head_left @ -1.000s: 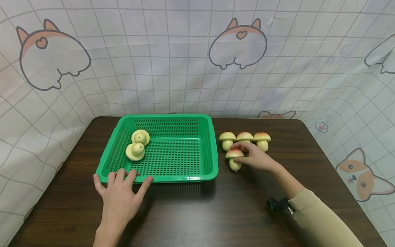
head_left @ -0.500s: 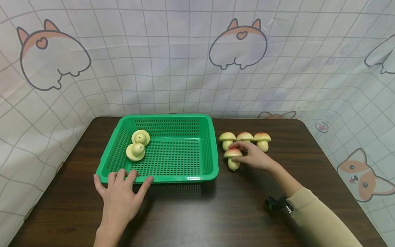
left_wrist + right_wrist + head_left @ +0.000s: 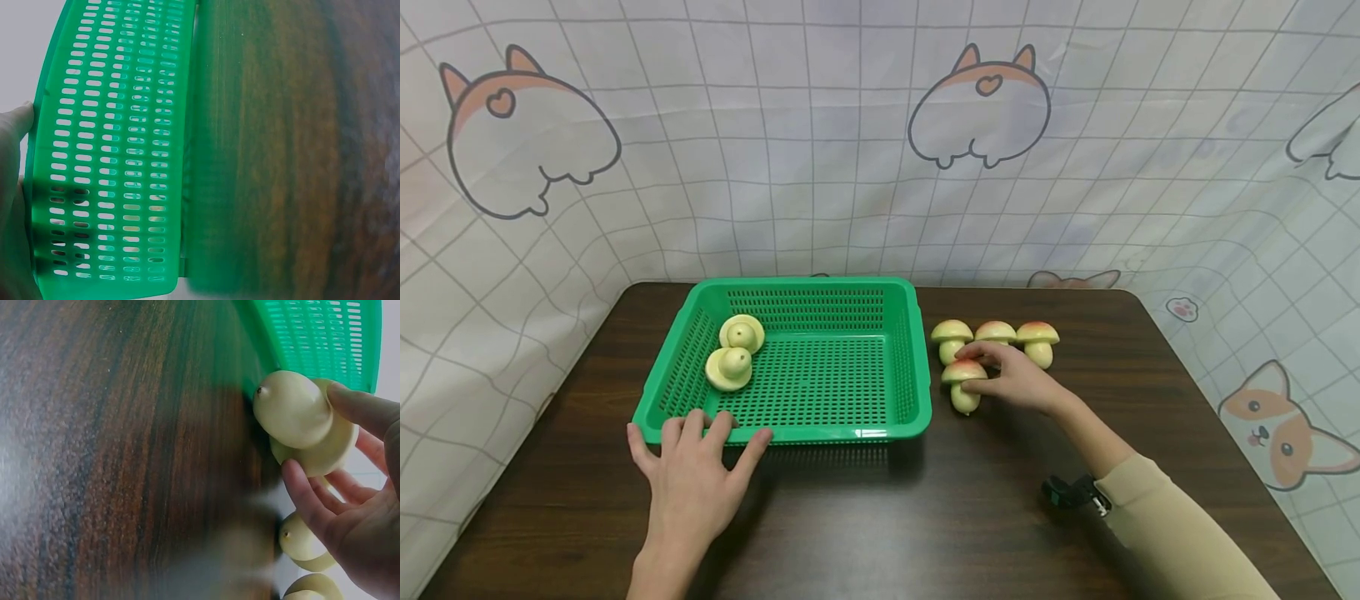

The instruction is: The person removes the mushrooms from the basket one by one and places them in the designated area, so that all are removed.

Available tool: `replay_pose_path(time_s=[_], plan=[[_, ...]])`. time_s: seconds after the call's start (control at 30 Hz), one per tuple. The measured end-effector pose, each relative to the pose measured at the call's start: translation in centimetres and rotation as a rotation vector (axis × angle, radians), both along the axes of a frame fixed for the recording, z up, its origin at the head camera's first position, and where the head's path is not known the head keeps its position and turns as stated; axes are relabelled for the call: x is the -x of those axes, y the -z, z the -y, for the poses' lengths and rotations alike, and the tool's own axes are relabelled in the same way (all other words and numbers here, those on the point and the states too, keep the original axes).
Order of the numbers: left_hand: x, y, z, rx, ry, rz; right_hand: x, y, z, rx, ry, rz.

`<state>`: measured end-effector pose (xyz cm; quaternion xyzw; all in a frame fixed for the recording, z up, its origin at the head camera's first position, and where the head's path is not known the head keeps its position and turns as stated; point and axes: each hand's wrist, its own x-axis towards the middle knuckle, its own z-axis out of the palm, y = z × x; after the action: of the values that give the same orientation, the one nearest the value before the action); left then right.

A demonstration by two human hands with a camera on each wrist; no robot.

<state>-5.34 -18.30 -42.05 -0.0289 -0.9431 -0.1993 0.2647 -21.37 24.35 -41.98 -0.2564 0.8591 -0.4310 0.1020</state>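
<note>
In the head view my left hand [image 3: 688, 483] lies over the near-left rim of a green plastic basket [image 3: 827, 434], its fingers hooked over the edge. Dark finger shapes show through the slots of the basket wall [image 3: 112, 150] in the left wrist view. My right hand [image 3: 1018, 379] holds a toy mushroom [image 3: 964, 398] with a red-and-yellow cap, just right of the basket. The right wrist view shows thumb and fingers around the cap, the pale stem [image 3: 290, 409] facing the camera. Behind that hand stand three similar mushrooms in a row, including the rightmost mushroom [image 3: 1037, 343].
Two mushrooms [image 3: 730, 367] lie stem up at the left inside the basket. The dark wooden table [image 3: 880, 533] ends at the back against a white grid-patterned cloth [image 3: 820, 167] with dog drawings. A black device [image 3: 1071, 493] sits at my right wrist.
My right hand has shifted slightly left toward the basket, taking the mushroom with it. The left hand and the basket stay where they were.
</note>
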Motion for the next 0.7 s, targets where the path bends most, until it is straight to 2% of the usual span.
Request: replay_pose_path(time_s=[0.47,0.7], plan=[[0.0,-0.1,0.0,0.000,0.001,0.005,0.3,-1.1,-0.9,0.005,0.018,0.047],[0.0,0.0,0.0,0.000,0.001,0.009,0.6,-2.7,-1.4,-0.017,0.011,0.061]])
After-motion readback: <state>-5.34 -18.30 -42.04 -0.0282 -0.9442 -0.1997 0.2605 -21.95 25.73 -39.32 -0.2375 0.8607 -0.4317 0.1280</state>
